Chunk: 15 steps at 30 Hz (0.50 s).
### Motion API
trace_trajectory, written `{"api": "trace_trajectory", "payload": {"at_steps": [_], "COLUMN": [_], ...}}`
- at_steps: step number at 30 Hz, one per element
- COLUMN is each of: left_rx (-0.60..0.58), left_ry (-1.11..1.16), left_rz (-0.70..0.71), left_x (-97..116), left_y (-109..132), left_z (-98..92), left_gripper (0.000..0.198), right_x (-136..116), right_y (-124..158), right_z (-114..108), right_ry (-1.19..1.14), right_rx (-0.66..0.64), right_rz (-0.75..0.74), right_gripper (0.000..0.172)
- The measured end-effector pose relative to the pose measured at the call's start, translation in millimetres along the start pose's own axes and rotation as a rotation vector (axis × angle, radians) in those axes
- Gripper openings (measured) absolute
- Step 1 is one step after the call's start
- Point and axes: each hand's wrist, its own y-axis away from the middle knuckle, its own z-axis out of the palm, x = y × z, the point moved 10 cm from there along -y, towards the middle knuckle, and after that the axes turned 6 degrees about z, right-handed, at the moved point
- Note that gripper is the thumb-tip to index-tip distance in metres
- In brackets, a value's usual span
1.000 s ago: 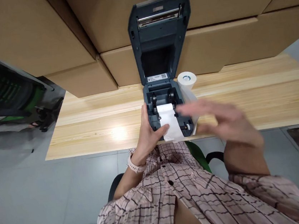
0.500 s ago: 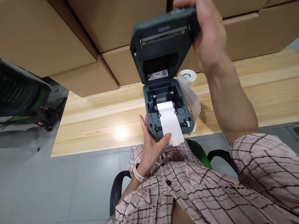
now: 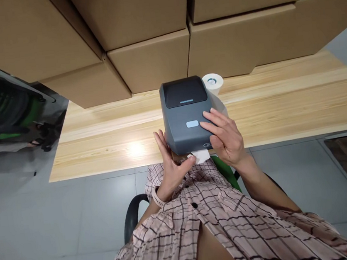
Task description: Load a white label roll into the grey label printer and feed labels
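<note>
A dark grey label printer (image 3: pixel 186 114) stands on the table with its lid down, so the inside is hidden. A short white label paper (image 3: pixel 201 156) sticks out from its front edge. My left hand (image 3: pixel 175 169) is at the front left corner, fingers stretched along the printer's side and thumb on the paper's end. On the lid's front right part rests my right hand (image 3: pixel 226 138), its fingers extended and holding nothing. Behind the printer's right side stands a white paper roll (image 3: pixel 212 82), its loose tail partly hidden by the printer and my right hand.
The wooden table (image 3: pixel 283 105) has its front edge close to my lap. Large cardboard boxes (image 3: pixel 153 61) are stacked along the back. A green and black chair (image 3: pixel 31 117) is at the left, with part of another person beside it.
The printer's lid has swung down from raised to closed. My right hand came down with it and now lies on top. My left hand stays at the front corner.
</note>
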Motion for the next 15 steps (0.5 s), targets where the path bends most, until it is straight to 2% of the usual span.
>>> {"api": "trace_trajectory", "payload": {"at_steps": [6, 11, 15], "left_rx": [0.053, 0.008, 0.006], "left_ry": [-0.044, -0.030, -0.040], "left_rz": [0.050, -0.023, -0.007], "left_x": [17.0, 17.5, 18.2], "left_y": [-25.6, -42.6, -46.7], "left_z": [-9.9, -4.1, -5.2], "left_gripper": [0.103, 0.103, 0.103], "right_x": [-0.8, -4.9, -4.0], "right_y": [9.6, 8.7, 10.8], "right_z": [3.3, 2.7, 4.8], "right_ry": [0.035, -0.030, -0.052], "right_rx": [0.034, 0.093, 0.146], "right_rz": [0.028, 0.002, 0.006], "right_gripper": [0.045, 0.049, 0.052]}}
